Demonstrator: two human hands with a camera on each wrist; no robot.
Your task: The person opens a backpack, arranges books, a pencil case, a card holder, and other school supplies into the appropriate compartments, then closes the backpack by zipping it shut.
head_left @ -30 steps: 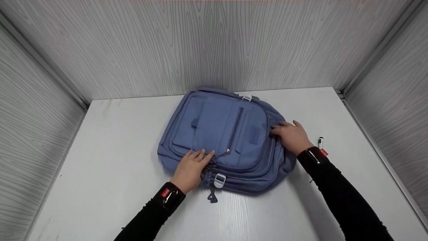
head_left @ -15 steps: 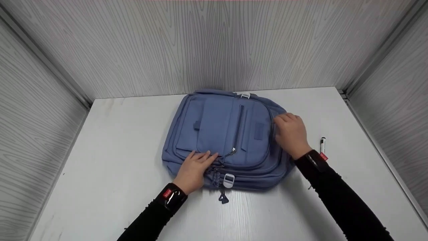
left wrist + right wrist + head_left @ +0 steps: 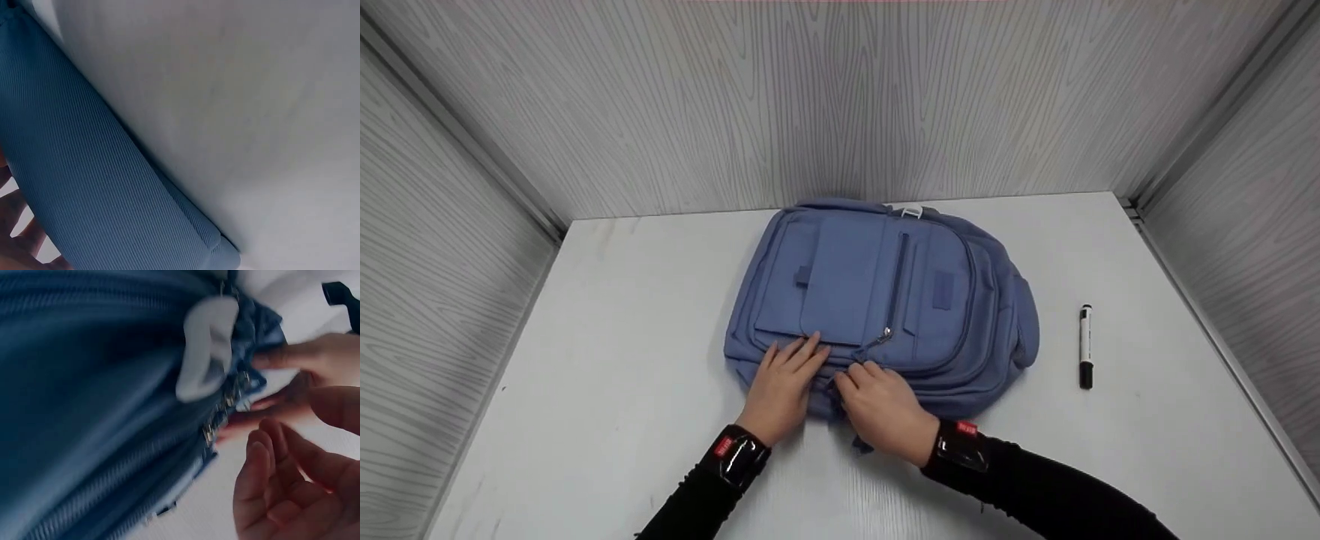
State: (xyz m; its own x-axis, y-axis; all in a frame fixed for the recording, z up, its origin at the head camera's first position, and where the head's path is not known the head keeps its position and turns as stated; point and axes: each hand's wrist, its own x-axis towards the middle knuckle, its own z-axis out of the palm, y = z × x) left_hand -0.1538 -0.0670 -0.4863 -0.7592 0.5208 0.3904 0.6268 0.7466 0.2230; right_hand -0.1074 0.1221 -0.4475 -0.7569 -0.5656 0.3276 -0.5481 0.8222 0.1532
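A blue backpack (image 3: 847, 285) lies front side up on the white table. My left hand (image 3: 781, 394) rests on its near edge with fingers extended over the front pocket. Close beside it, my right hand (image 3: 885, 409) is at the zipper pulls (image 3: 225, 405). In the right wrist view that hand's fingers (image 3: 256, 469) are bent, the thumb stands apart from them, and nothing shows between. A pale strap buckle (image 3: 205, 349) sits next to the pulls. In the left wrist view, the bag's ribbed side (image 3: 101, 169) covers most of the hand.
A white marker (image 3: 1085, 345) with black ends lies on the table (image 3: 622, 337) to the right of the backpack. Grey wood-grain panels (image 3: 840, 97) stand at the back and on both sides.
My right hand has left the backpack's right side and come across to the near edge, beside my left hand. The left hand stays on the near edge. The marker is now fully uncovered.
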